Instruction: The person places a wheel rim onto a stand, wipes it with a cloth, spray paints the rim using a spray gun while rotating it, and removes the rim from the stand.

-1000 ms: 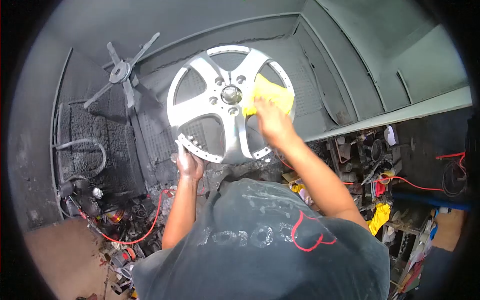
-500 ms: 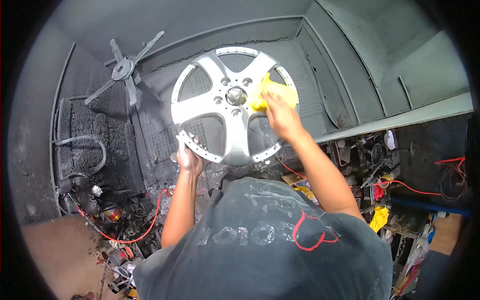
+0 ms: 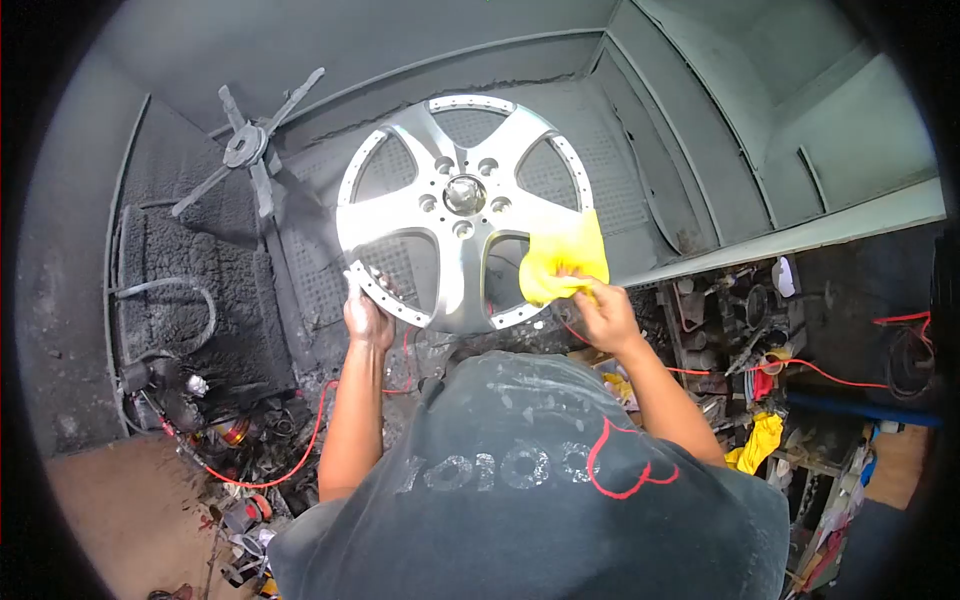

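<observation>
A silver five-spoke wheel rim [image 3: 463,270] faces up in front of me, with a shiny centre hub [image 3: 464,195]. My left hand [image 3: 370,318] is wrapped round its lower left edge, some fingers showing through the opening between spokes. In my right hand [image 3: 606,316] I pinch a yellow cloth [image 3: 568,252], which hangs over the rim's lower right edge. Part of the rim under the cloth is hidden.
A grey multi-armed stand [image 3: 246,146] stands at the back left inside the grey booth. Red hose [image 3: 300,462] runs at lower left. Cluttered tools and parts [image 3: 735,315] lie at right, near another yellow cloth [image 3: 757,444].
My right hand has moved down and right with the yellow cloth, from the spoke beside the hub to the outer edge. The wheel rim has shifted slightly left.
</observation>
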`<state>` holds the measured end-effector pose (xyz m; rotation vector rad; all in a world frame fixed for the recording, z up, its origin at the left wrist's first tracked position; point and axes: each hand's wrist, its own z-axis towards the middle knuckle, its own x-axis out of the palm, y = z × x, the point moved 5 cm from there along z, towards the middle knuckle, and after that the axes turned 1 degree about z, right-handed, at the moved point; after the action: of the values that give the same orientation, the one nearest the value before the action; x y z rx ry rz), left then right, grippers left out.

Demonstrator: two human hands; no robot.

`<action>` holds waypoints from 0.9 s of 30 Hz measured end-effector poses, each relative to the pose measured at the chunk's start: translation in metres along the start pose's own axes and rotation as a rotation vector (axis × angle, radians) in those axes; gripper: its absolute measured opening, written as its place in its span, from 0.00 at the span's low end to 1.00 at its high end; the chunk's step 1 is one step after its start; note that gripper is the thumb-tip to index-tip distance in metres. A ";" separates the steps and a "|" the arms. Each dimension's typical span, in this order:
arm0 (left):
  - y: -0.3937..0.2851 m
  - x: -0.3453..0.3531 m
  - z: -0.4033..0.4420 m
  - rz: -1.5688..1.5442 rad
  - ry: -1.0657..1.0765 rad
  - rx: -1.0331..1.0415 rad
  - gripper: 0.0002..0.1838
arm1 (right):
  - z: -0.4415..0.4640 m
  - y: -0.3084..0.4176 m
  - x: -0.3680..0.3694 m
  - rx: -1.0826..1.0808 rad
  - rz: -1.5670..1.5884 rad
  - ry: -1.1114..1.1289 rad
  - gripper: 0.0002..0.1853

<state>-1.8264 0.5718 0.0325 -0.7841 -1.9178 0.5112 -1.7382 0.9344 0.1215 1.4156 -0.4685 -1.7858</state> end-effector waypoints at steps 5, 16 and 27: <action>-0.003 -0.003 0.011 0.060 0.022 0.009 0.24 | -0.068 -0.065 -0.032 0.632 0.734 -0.538 0.13; -0.017 0.016 0.016 0.115 -0.072 -0.021 0.23 | -0.046 -0.047 -0.070 0.579 0.544 -0.639 0.15; -0.006 0.019 0.005 0.035 -0.033 0.024 0.22 | 0.066 -0.007 0.003 -0.194 -0.242 -0.180 0.18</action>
<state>-1.8386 0.5805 0.0460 -0.7997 -1.9272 0.5711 -1.8028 0.9240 0.1354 1.2230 -0.2131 -2.1032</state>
